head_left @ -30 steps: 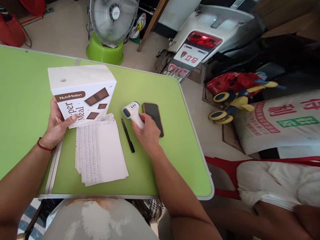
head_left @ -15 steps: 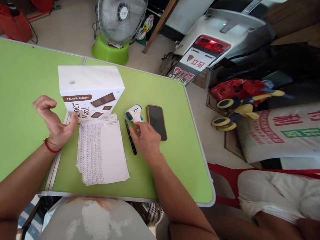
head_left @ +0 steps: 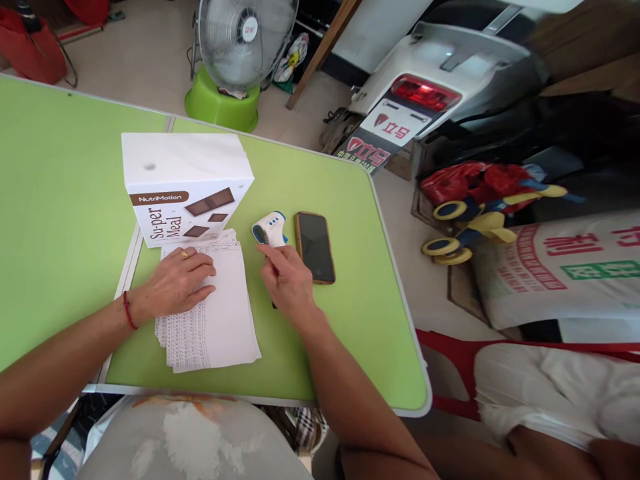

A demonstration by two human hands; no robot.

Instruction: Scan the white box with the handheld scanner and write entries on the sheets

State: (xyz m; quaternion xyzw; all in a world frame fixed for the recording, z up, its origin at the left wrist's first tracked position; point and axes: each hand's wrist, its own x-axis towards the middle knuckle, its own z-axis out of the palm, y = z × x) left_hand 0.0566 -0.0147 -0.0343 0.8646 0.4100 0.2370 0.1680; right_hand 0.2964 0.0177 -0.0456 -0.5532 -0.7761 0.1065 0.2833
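White thermometer [head_left: 270, 229] just ahead of the right grip [head_left: 288, 283], handle running back towards it; left well apart. Right grip curled; whether round handle, pen [head_left: 274, 306] or nothing, cannot tell. Left grip [head_left: 180, 283] loose, flat on papers [head_left: 227, 327], box [head_left: 185, 207] just beyond. Phone [head_left: 316, 247] right of the right grip. Green table [head_left: 350, 320]; fan [head_left: 247, 50] well beyond.

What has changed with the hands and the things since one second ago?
The left hand let go of the white box, which now stands by itself, and moved right, onto the papers. The right hand remains at the thermometer; the phone stayed in place.
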